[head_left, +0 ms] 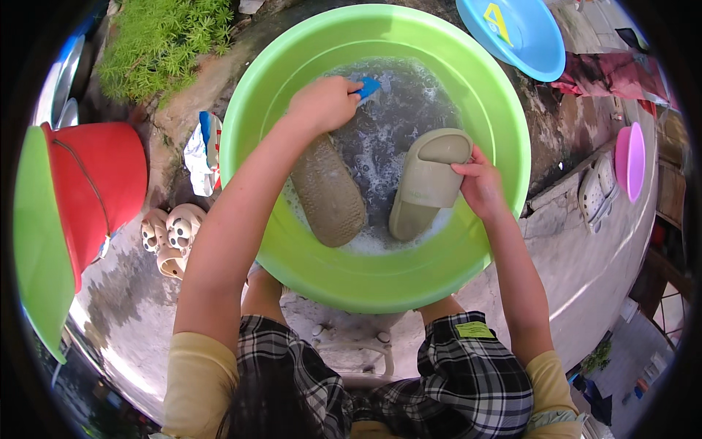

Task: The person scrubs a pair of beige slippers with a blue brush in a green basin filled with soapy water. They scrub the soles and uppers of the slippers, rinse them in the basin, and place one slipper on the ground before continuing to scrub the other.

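A large green basin [252, 80] holds sudsy grey water [413, 95]. My left hand [323, 104] is closed round a small blue object [368, 88] over the water; its kind is hidden by my fingers. Below that hand, an olive-brown slide sandal [327, 194] lies sole up, partly in the suds, its upper end behind my wrist. My right hand [481, 184] grips the strap edge of the other slide sandal [431, 179], which is upright with its toe end pointing away from me and its heel down by the water.
A red bucket [102, 183] and green basin [40, 227] stand at left, near beige clogs [175, 234] and a white-and-blue packet [199, 154]. A blue basin [523, 33] is at far right; a pale clog [597, 192] and pink basin [629, 161] lie right. Green plants [164, 44] grow far left.
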